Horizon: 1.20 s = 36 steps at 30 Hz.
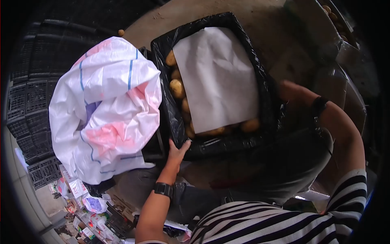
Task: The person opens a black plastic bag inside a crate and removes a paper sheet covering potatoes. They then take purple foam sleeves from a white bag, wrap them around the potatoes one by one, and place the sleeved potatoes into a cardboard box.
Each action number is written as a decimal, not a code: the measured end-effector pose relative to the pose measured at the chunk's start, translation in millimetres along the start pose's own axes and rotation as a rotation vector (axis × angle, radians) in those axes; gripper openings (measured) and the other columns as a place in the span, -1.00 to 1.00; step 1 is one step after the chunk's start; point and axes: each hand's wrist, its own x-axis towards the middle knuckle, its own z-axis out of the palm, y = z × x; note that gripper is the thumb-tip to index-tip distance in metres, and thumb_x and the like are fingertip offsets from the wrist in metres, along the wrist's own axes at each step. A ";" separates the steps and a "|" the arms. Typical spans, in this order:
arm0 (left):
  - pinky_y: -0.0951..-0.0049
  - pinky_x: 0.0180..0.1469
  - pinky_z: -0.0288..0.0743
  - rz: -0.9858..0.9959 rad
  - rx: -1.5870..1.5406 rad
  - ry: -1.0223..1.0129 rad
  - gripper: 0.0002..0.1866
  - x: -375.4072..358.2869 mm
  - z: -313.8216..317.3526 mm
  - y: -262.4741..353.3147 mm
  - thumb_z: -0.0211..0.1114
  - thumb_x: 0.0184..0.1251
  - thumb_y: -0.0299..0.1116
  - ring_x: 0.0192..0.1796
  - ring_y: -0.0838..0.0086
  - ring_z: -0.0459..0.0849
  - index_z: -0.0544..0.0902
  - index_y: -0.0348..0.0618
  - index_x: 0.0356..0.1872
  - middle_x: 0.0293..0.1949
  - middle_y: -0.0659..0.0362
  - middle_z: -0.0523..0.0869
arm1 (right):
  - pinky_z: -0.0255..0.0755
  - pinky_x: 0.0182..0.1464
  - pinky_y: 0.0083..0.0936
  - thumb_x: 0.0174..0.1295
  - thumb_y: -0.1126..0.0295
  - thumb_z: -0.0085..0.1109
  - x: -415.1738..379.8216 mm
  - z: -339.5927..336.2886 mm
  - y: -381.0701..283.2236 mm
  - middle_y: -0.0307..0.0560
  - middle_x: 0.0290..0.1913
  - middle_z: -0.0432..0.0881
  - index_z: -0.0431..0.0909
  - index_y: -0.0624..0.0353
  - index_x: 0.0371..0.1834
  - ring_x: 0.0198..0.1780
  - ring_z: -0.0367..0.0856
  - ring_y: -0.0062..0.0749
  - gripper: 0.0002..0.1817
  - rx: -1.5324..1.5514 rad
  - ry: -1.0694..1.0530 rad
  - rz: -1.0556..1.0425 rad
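A black-lined crate filled with potatoes sits in front of the person, its glossy black plastic liner folded over the rim. A pale sheet, creased toward its far end, lies over most of the potatoes; they show along the crate's left edge and along its near edge, below the sheet.

The left hand grasps the near left corner of the crate, thumb on the liner and fingers against the outer side; a dark watch is on that wrist. The right hand is beside the crate's right edge, blurred and in shadow, so whether it grips or is released cannot be told. A dark band circles that wrist.

Just beside the crate's left edge, a rumpled white woven sack with pink patches and blue lines bulges upward. Past the sack's far end, a single potato lies on the floor. Black plastic crates are stacked farther left.
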 end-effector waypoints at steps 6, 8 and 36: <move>0.12 -0.01 0.45 -0.443 -0.718 -0.438 -0.27 -44.5 8.5 -43.6 0.30 0.13 -0.01 0.05 0.14 0.48 0.19 -0.23 0.18 0.12 -0.02 0.37 | 0.27 0.13 -0.17 -0.12 0.20 0.34 15.2 -185.2 -57.6 -0.02 0.17 0.35 0.28 -0.01 0.22 0.17 0.32 -0.04 -0.26 0.634 0.724 0.174; 0.21 -0.07 0.50 -0.334 -0.686 -0.375 -0.23 -54.4 21.4 -38.5 0.31 0.13 -0.03 -0.03 0.17 0.55 0.15 -0.21 0.23 0.12 -0.02 0.35 | 0.21 0.17 -0.07 -0.15 0.15 0.36 48.9 -178.5 -92.5 -0.03 0.23 0.29 0.17 -0.06 0.31 0.22 0.25 0.03 -0.13 0.220 0.695 0.095; 0.30 0.09 0.43 0.872 -1.072 0.731 -0.60 -310.5 -221.8 -56.7 0.15 0.24 -0.48 0.01 0.28 0.56 0.38 -0.34 0.10 0.00 0.04 0.55 | 0.15 0.26 -0.27 0.16 0.29 0.12 -10.8 -438.5 -255.7 0.08 0.25 0.30 0.36 0.19 0.18 0.27 0.27 -0.05 -0.50 0.243 1.391 -0.457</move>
